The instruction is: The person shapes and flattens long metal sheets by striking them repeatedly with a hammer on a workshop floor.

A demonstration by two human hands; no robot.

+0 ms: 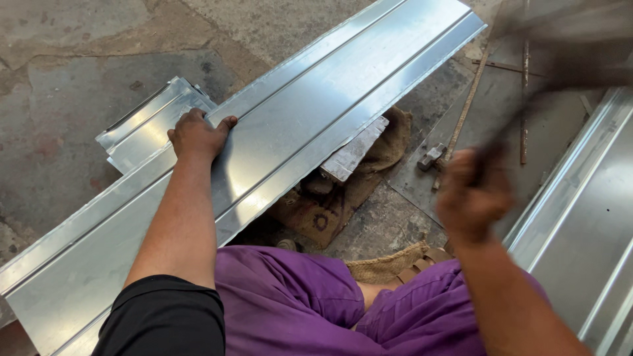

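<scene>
Pressing left hand (198, 135) fingers spread on metal sheet (316, 112), right hand (473, 194) fist gripping blurred tool (527, 105)

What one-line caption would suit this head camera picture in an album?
Left hand steadies a long folded metal sheet on a concrete floor while the blurred right hand swings a dark tool.

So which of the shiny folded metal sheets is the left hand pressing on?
The long ribbed galvanised sheet running diagonally across the floor: the left hand rests on its upper edge. The short piece lies beneath; another sheet sits far right.
</scene>
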